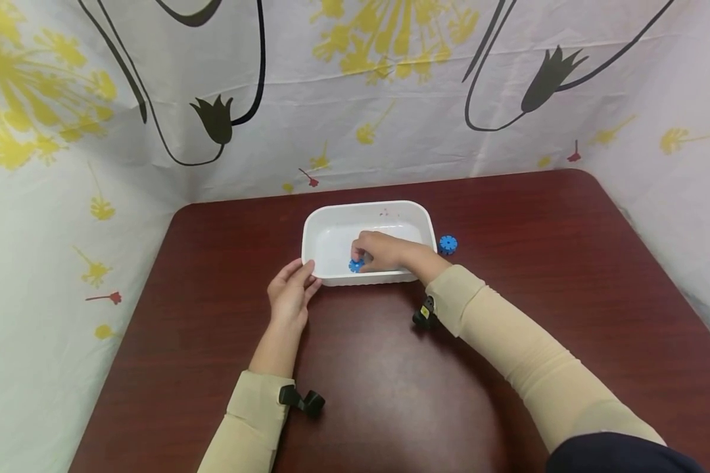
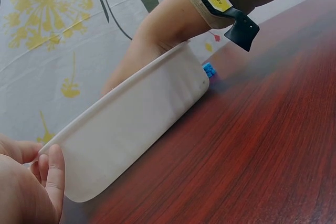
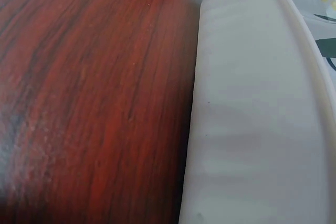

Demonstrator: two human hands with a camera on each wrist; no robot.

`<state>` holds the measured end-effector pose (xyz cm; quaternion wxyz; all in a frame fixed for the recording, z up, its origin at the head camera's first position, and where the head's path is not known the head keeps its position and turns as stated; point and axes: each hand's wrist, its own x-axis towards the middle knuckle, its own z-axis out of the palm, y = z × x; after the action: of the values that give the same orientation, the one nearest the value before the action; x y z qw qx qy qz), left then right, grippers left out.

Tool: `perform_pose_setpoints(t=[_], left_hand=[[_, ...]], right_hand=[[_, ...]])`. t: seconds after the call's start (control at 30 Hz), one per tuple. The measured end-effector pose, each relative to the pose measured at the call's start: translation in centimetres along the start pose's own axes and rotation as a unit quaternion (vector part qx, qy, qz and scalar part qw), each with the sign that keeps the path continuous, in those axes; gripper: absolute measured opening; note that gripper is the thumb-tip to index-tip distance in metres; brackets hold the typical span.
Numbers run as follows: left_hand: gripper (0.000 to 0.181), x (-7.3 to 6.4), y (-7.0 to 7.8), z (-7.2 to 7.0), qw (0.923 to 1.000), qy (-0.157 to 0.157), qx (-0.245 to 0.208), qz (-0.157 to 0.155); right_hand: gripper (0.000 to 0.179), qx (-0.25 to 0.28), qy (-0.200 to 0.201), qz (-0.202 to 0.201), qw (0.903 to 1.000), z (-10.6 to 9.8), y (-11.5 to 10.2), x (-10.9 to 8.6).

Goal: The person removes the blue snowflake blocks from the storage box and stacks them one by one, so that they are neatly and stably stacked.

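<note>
A white rectangular plastic tray point(image 1: 334, 240) with rounded corners stands on the table. At its near left corner my left hand point(image 1: 288, 295) pinches the rim, thumb on top and fingers against the outer wall. The left wrist view also shows those fingers point(image 2: 54, 174) at the tray's end. My right hand point(image 1: 384, 251) reaches over the near right side into the tray. Its curled fingertips pinch a small blue notched disc point(image 1: 355, 266) low inside, close to the front wall. In the right wrist view the tray's outer wall point(image 3: 257, 103) hides the right hand.
Just outside the tray's right end lies another blue notched disc point(image 1: 448, 245). Dark reddish wood makes up the tabletop point(image 1: 367, 368). A white patterned cloth point(image 1: 343, 138) hangs behind it and along both sides. Each sleeve carries a black wrist camera point(image 1: 302, 401).
</note>
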<state>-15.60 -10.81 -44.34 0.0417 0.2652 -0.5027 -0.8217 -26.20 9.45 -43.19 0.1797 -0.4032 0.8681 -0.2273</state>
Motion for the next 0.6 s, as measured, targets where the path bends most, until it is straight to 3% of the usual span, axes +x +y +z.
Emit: perform_pose_setpoints(t=[0.3, 0.6], left_hand=[[0.036, -0.04, -0.09, -0.11, 1.0000, -0.004, -0.002, 0.000], [0.034, -0.04, -0.11, -0.04, 1.0000, -0.001, -0.004, 0.008]], right_hand=[[0.021, 0.017, -0.021, 0.020, 0.9994, 0.00, -0.17, -0.12], [0.023, 0.036, -0.014, 0.033, 0.9987, -0.31, 0.08, -0.60]])
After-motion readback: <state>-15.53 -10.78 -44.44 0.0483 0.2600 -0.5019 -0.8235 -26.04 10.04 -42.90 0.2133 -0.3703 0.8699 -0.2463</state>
